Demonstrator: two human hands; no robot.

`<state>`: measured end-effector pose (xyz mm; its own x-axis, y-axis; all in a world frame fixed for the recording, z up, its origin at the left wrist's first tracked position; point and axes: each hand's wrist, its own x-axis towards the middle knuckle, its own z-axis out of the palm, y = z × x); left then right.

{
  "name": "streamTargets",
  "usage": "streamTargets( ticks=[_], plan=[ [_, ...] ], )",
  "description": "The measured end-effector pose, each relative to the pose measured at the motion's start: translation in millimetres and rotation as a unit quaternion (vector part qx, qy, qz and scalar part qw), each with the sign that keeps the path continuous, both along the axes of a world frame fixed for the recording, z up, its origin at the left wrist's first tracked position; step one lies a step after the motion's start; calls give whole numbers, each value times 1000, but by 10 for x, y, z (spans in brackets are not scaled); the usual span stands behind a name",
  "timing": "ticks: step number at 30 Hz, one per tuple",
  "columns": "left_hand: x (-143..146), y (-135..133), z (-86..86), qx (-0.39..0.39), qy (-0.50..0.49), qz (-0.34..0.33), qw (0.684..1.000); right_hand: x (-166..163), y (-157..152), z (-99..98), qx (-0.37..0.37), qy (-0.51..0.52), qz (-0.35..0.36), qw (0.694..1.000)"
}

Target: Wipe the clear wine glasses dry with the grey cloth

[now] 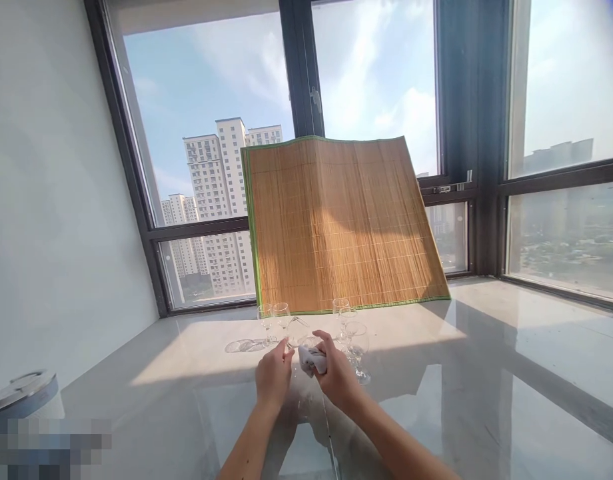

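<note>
My right hand [336,373] is closed around a crumpled white cloth [311,361], its index finger reaching over the top. Beside it, my left hand [275,375] is pinched on a clear stemmed glass [299,325], which looks tilted between the hands; its edges are faint and partly hidden by the fingers and cloth. Just beyond my left hand stand two clear stemmed glasses [280,312]. To the right of my right hand, a nearer stemmed glass [356,339] stands upright with its foot on the surface, and more glasses [340,308] stand behind it.
A glossy pale countertop [186,400] reflects the windows. A bamboo mat [336,227] with green edging leans against the dark window frame [301,67] behind the glasses. At the lower left is a white lidded container [26,393], partly blurred out. A wall [51,167] borders the left.
</note>
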<state>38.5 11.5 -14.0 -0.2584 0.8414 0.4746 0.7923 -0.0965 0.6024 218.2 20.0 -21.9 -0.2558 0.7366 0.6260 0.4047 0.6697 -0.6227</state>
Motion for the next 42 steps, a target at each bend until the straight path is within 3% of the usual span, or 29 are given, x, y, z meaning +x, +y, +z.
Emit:
streamTargets(
  ticks=[8, 16, 21, 26, 30, 33, 37, 42],
  plan=[
    [103, 30, -22, 104, 176, -67, 977, 47, -34, 100, 65, 25, -20, 997],
    [133, 79, -2, 112, 137, -116, 977, 106, -38, 177, 79, 84, -75, 990],
    [118, 69, -24, 144, 122, -105, 976, 143, -45, 233, 63, 166, -88, 980],
    [127, 132, -76, 137, 114, -97, 979, 174, -24, 248, 102, 209, -123, 965],
    [135, 147, -60, 37, 85, -52, 994, 168, 3, 193, 94, 144, -89, 981],
    [115, 111, -28, -21, 118, -22, 993, 153, 21, 143, 49, 76, -69, 994],
    [88, 60, -9, -22, 170, 6, 985, 132, 38, 93, -16, 15, -20, 1000],
    [106, 49, -13, -8, 202, -15, 979, 113, 60, 52, -77, -16, 1, 997]
  ],
)
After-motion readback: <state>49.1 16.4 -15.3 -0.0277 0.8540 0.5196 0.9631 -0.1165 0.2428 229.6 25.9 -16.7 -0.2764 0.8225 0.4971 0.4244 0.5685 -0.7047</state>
